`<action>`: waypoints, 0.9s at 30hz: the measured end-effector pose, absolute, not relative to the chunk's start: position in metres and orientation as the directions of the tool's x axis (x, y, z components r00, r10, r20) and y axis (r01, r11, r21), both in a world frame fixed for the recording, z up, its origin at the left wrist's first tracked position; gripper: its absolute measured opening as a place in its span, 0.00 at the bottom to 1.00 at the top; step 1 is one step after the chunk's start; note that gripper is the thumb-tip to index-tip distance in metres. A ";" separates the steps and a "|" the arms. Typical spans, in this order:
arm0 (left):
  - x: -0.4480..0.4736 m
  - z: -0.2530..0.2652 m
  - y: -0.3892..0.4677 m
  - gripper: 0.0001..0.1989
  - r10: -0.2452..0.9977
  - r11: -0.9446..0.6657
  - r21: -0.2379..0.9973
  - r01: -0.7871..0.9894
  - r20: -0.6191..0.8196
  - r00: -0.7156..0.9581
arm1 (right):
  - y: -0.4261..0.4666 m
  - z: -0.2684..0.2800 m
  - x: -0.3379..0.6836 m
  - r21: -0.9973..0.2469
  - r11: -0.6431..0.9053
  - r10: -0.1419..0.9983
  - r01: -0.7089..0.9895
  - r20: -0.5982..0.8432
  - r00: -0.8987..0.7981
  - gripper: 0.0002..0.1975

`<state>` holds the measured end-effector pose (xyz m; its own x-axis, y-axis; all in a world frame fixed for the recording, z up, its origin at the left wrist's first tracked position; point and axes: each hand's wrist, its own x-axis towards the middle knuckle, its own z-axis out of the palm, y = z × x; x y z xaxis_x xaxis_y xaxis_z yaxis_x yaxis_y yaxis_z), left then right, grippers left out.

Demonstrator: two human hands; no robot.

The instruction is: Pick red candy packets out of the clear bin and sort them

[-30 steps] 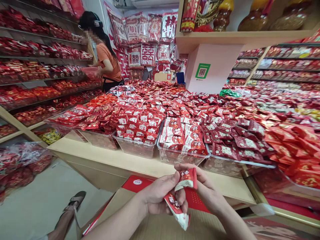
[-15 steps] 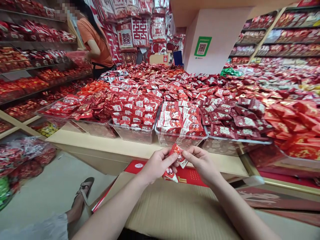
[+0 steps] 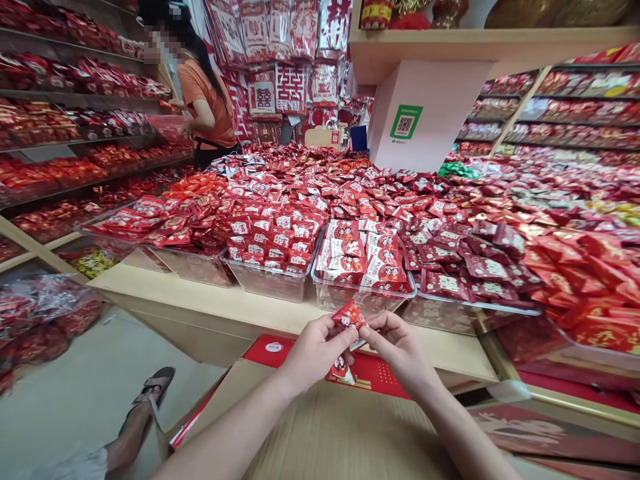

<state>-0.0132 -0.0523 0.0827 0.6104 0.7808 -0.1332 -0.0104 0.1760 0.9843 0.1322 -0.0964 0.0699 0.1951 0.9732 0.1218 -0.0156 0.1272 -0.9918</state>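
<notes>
Between my two hands is a small red-and-white candy packet [image 3: 349, 315] printed with cartoon figures. My left hand [image 3: 311, 353] is closed on it, thumb on top. A second, similar packet [image 3: 342, 371] hangs below the left fingers, apparently held by them too. My right hand [image 3: 400, 347] pinches the right end of the upper packet between thumb and fingers. Part of that packet is hidden behind the fingertips. Just ahead, a clear plastic bin [image 3: 357, 293] holds stacked packets [image 3: 345, 249] that look alike. Beneath my hands lies a brown cardboard box [image 3: 345, 433] with a red printed edge.
Neighbouring bins hold red packets [image 3: 273, 237], dark red packets [image 3: 450, 257] and orange-red ones [image 3: 595, 287]. A wooden ledge [image 3: 175, 293] runs along their front. A co-worker [image 3: 205, 110] in an orange shirt stands at the left shelves. A pillar [image 3: 425, 113] rises behind the bins.
The view has tilted upward, so the scene sits lower. The upper packet has turned between my hands, its right end now mostly covered by my right fingers. The co-worker's hand has risen towards the shelf.
</notes>
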 end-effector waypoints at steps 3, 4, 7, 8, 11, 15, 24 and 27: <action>-0.016 0.084 -0.053 0.17 0.768 0.021 0.995 0.093 -0.075 0.637 | -0.098 0.075 0.138 -0.922 0.275 0.937 0.274 0.320 0.138 0.20; -0.017 0.085 -0.054 0.17 0.761 -0.059 0.988 0.144 -0.049 0.647 | -0.099 0.078 0.140 -0.887 0.313 0.931 0.339 0.357 0.076 0.23; -0.021 0.087 -0.058 0.16 0.724 -0.263 0.925 0.274 0.002 0.690 | -0.101 0.084 0.143 -0.833 0.340 0.933 0.437 0.356 -0.047 0.11; -0.021 0.088 -0.059 0.15 0.711 -0.309 0.904 0.295 0.013 0.704 | -0.101 0.085 0.143 -0.831 0.325 0.938 0.452 0.345 -0.039 0.06; -0.021 0.091 -0.062 0.13 0.712 -0.386 0.863 0.325 0.055 0.700 | -0.104 0.080 0.141 -0.853 0.257 0.951 0.454 0.306 0.036 0.06; -0.023 0.094 -0.059 0.13 0.775 -0.296 0.927 0.232 0.091 0.625 | -0.102 0.088 0.145 -0.861 0.217 0.952 0.460 0.291 0.095 0.08; -0.030 0.089 -0.047 0.13 0.882 -0.091 0.994 0.067 0.049 0.469 | 0.041 0.200 0.198 -0.621 0.104 0.858 0.777 0.451 0.246 0.14; -0.029 0.089 -0.050 0.11 0.879 -0.134 0.986 0.101 0.071 0.472 | 0.091 0.203 0.192 -0.504 0.005 0.898 0.864 0.382 0.218 0.11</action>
